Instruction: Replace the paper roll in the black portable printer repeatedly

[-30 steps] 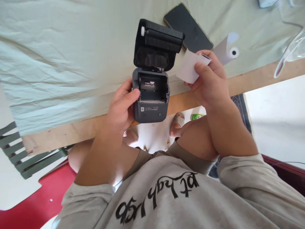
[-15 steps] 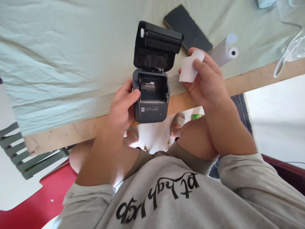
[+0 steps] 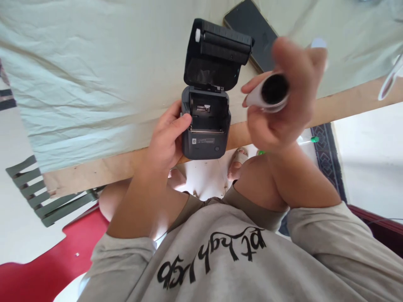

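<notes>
Green cloth [image 3: 94, 75] covers the wooden table [image 3: 346, 98]; left hand [image 3: 165, 140] grips the printer [image 3: 206, 130], right hand [image 3: 283, 109] a paper roll [image 3: 267, 93].

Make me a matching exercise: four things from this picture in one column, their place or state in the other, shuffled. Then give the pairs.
Things:
1. printer
2. paper roll
3. phone
4. left hand

Place or state:
A. lying dark-screened on the green cloth
B. lid swung open, bay empty
C. gripping the printer's side
D. held in the right hand, hollow core facing the camera

Pairs: 1-B, 2-D, 3-A, 4-C
</notes>
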### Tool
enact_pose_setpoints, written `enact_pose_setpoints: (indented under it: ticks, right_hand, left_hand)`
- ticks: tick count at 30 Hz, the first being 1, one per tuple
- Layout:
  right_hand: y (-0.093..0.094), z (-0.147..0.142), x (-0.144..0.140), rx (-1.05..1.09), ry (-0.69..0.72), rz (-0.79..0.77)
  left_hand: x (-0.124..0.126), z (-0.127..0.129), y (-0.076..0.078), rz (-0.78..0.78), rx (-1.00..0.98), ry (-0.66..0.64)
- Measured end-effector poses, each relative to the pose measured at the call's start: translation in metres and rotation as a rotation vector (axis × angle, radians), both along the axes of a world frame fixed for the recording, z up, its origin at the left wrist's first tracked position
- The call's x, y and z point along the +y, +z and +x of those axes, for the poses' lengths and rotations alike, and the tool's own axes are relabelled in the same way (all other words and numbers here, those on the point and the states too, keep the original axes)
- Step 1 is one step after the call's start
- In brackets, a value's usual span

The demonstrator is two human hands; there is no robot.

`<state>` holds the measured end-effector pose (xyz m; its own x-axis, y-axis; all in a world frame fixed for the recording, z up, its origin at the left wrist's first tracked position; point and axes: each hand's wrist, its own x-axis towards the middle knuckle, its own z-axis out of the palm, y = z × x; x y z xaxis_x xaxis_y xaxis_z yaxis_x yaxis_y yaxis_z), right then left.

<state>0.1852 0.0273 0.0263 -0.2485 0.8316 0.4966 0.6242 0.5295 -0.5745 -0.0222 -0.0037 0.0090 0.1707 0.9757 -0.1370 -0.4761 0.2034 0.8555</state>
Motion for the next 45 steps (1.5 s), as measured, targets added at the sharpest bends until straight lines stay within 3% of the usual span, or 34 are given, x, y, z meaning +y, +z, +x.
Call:
enact_pose_setpoints:
  ticks: [2,4,12,18,22,25,29,31,34,37,40,45]
  right_hand:
    - [0.005,-0.009,-0.005,-0.01,0.122,0.197]
    - [0.005,-0.017,-0.005,-0.008,0.203,0.283]
    - [0.003,-0.027,-0.001,-0.15,0.123,0.095]
    - [0.005,-0.024,-0.009,-0.029,0.21,0.307]
    - [0.007,-0.02,-0.014,-0.053,0.393,0.321]
    - [0.008,-0.016,-0.011,0.071,0.411,0.267]
    - [0.001,-0.013,-0.002,0.25,0.036,0.143]
    - [-0.003,-0.012,0.003,0.296,-0.04,0.026]
    - [-0.006,-0.009,0.008,0.357,0.12,-0.127]
    - [-0.002,-0.006,0.006,0.159,0.197,-0.209]
    - [0.002,-0.005,0.004,0.045,0.235,-0.204]
    - [-0.002,-0.008,0.006,0.124,0.329,-0.223]
  left_hand:
    - [0.0,0.001,0.003,-0.02,0.036,0.017]
    - [-0.001,0.002,0.004,-0.021,0.055,0.037]
    - [-0.003,0.004,0.005,0.006,0.03,0.046]
    - [-0.003,0.006,0.005,0.034,0.009,0.081]
    - [-0.002,0.001,-0.006,0.062,0.105,0.044]
    - [-0.001,-0.003,-0.011,0.1,0.172,0.014]
    - [-0.002,-0.004,-0.007,0.113,0.195,-0.01]
    - [-0.002,-0.003,-0.005,0.126,0.203,-0.002]
    - [-0.003,-0.002,-0.006,0.151,0.211,0.003]
    - [-0.003,-0.001,-0.012,0.195,0.185,0.016]
    - [-0.001,-0.001,-0.016,0.207,0.163,0.036]
    - [0.003,-0.004,-0.018,0.19,0.221,0.013]
